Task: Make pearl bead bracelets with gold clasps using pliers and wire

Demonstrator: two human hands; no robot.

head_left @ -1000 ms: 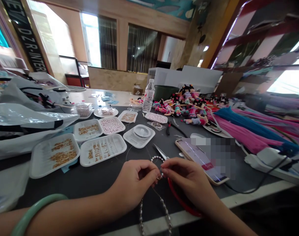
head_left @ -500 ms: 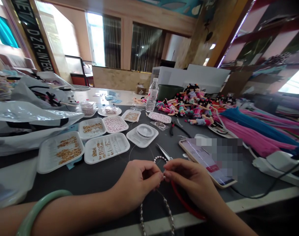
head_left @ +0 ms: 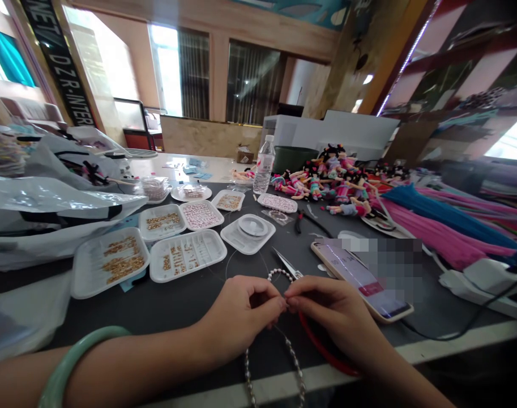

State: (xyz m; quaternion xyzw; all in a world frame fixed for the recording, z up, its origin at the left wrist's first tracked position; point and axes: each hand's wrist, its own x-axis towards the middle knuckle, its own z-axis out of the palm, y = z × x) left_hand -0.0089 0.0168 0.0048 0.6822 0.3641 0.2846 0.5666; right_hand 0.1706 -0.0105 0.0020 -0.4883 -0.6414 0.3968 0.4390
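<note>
Thumb and forefinger of my left hand (head_left: 243, 309) are pinched together on a beaded strand (head_left: 293, 358). My right hand (head_left: 332, 306), its fingertips also pinched, meets the left fingertips on the same strand. A small loop of pale beads curves up beyond the fingers, while two longer lengths hang toward the table's front edge. The exact spot between the fingertips is hidden. Just behind the beads lie pointed scissors (head_left: 287, 262). A red ring-shaped band (head_left: 326, 354) shows at my right wrist, a green bangle (head_left: 69, 362) on my left forearm.
White trays of gold pieces (head_left: 124, 260) and pink beads (head_left: 201, 215) stand left of centre. A spool (head_left: 253, 225) sits in another tray. Black-handled pliers (head_left: 298, 222), a phone (head_left: 364, 283) with a cable, a water bottle (head_left: 264, 164) and several dolls (head_left: 338, 178) lie around.
The view has shifted slightly, so everything sits a little farther right. Both hands stay pinched at the strand, their fingertips moved only slightly.
</note>
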